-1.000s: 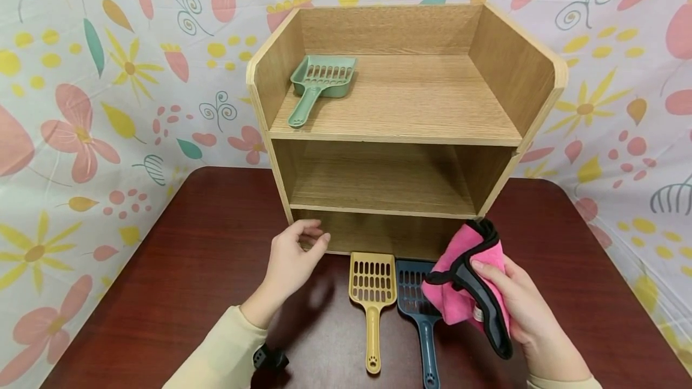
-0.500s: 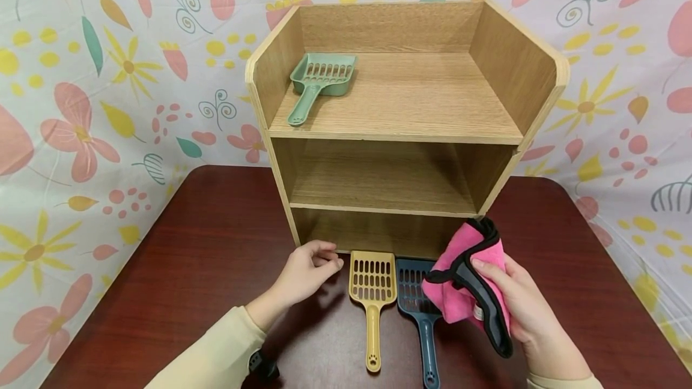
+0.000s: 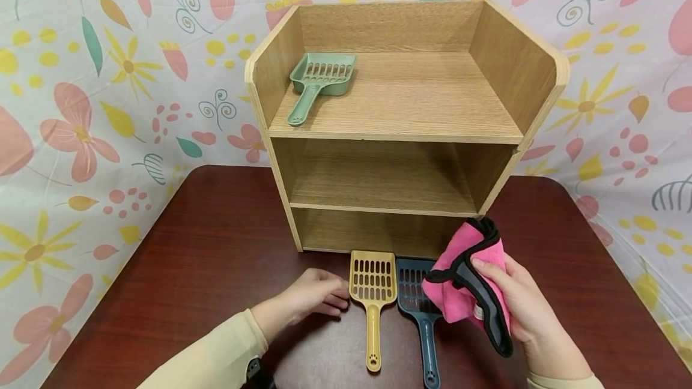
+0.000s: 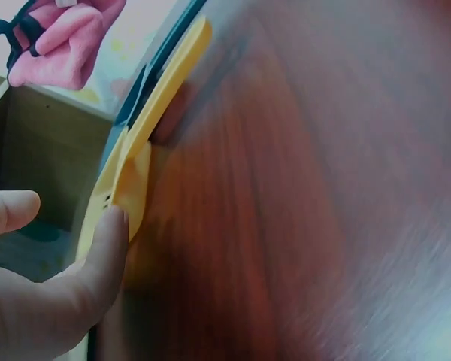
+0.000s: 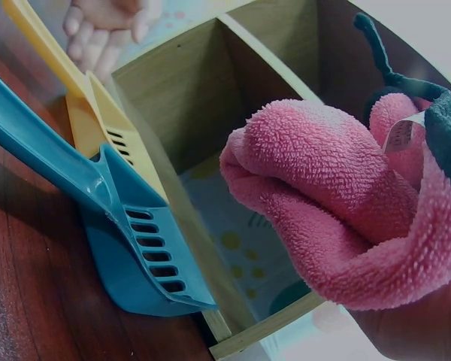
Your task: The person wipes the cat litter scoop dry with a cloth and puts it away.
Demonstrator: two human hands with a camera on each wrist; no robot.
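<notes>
My left hand [image 3: 309,296] is beside the left edge of a yellow slotted litter scoop [image 3: 373,281], fingers relaxed. One fingertip looks to be at the scoop's edge in the left wrist view; whether it touches I cannot tell. My right hand [image 3: 532,317] grips a folded pink cloth [image 3: 459,305] with black edging and a grey strip. In the right wrist view the cloth [image 5: 323,195] shows a plush surface and a white tag. A dark blue litter scoop [image 3: 416,299] lies right of the yellow one, partly behind the cloth.
A wooden shelf unit [image 3: 378,135] with several levels stands behind the scoops on the dark red table [image 3: 216,227]. A green litter scoop [image 3: 321,77] lies on its top left. A flower-print sheet [image 3: 135,77] hangs behind.
My left hand has moved right and toward me, from the shelf's lower left edge to beside the yellow litter scoop. My right hand holds the cloth in the same place.
</notes>
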